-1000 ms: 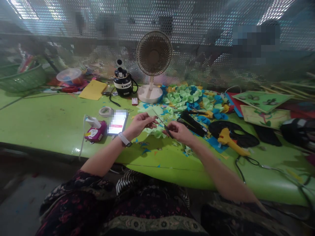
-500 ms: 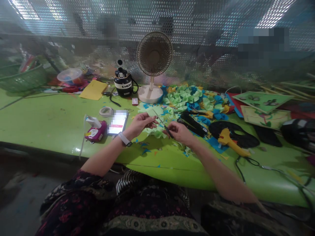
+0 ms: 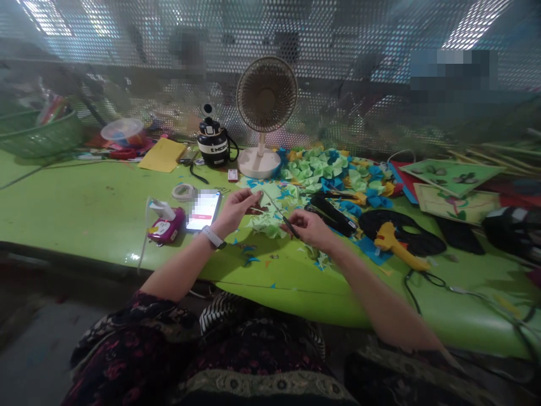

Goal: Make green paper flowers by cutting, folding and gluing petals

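My right hand is closed round the black handles of a pair of scissors, whose thin blades point up and left toward my other hand. Pinched fingers of my left hand hold a piece of light green paper by the blades; its outline blends with the scraps behind. Below and between the hands lie crumpled light green paper pieces. A heap of green, blue and yellow folded paper pieces spreads beyond them.
A phone, a purple device and a tape roll lie left. Behind stand a fan and a black bottle. Rightward are a black stapler and a yellow glue gun with its cord.
My left hand has shifted slightly, its thumb moving up and left near the blade tips. My right hand keeps hold of the scissors in nearly the same place.
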Action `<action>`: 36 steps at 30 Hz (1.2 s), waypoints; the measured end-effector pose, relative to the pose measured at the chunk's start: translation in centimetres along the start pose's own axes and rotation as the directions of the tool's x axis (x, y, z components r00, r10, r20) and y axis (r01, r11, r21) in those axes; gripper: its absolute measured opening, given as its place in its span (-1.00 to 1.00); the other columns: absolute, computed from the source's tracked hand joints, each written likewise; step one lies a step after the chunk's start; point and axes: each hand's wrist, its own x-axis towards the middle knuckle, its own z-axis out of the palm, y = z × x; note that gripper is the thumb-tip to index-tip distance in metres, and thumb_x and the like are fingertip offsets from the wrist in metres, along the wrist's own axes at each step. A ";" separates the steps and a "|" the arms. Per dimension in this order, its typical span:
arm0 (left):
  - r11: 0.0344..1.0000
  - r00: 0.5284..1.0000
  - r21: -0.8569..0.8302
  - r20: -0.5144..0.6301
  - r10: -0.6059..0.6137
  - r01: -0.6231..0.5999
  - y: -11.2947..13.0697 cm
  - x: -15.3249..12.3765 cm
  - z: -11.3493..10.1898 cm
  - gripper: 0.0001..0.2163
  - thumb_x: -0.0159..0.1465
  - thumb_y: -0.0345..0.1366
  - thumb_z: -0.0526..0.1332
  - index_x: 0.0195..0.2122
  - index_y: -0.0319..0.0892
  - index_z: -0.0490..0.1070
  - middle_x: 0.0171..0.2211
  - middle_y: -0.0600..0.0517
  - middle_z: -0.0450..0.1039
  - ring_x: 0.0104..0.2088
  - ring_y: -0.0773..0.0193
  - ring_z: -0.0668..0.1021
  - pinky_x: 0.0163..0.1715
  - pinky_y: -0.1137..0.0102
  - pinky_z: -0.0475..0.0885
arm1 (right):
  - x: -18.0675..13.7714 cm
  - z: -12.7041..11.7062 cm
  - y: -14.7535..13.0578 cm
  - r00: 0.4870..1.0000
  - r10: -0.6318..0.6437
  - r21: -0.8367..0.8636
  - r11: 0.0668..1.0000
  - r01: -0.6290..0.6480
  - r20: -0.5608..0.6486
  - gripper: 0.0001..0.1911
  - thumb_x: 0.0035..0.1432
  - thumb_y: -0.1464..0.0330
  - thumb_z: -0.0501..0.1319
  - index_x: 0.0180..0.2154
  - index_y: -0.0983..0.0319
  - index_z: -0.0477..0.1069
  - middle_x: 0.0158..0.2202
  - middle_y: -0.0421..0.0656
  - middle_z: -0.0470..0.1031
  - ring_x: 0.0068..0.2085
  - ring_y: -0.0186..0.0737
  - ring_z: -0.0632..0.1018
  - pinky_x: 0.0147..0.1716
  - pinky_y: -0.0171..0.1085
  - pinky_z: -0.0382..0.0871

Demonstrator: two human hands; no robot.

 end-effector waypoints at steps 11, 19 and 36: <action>1.000 0.999 -0.015 0.031 0.009 -0.009 -0.2 -0.2 0.2 -0.60 0.06 -0.01 0.44 -0.43 -0.23 0.34 -0.53 0.10 0.45 -0.49 0.34 0.62 -0.40 0.45 0.55 | 0.0 0.1 -0.2 1.000 -0.002 0.002 1.000 0.002 0.000 -0.38 -0.31 -0.10 0.46 -0.47 0.20 0.26 -0.60 -0.32 0.33 -0.54 -0.38 0.37 -0.54 -0.33 0.20; 1.000 0.999 -0.024 0.037 0.007 -0.006 -0.2 -0.2 0.4 -0.58 0.03 0.00 0.45 -0.46 -0.23 0.34 -0.54 0.10 0.46 -0.48 0.34 0.61 -0.38 0.44 0.55 | -0.3 0.3 -0.5 1.000 0.007 -0.003 1.000 -0.007 -0.002 -0.39 -0.29 -0.12 0.44 -0.47 0.19 0.27 -0.59 -0.30 0.36 -0.56 -0.38 0.35 -0.57 -0.34 0.17; 0.999 0.999 -0.035 0.046 -0.018 0.020 -0.1 -0.4 0.8 -0.56 -0.02 0.02 0.48 -0.47 -0.23 0.35 -0.56 0.11 0.46 -0.50 0.34 0.61 -0.37 0.42 0.57 | 0.0 0.3 0.3 0.999 0.041 0.019 0.999 -0.041 -0.013 -0.37 -0.31 -0.12 0.45 -0.46 0.21 0.28 -0.61 -0.29 0.38 -0.59 -0.41 0.33 -0.60 -0.37 0.14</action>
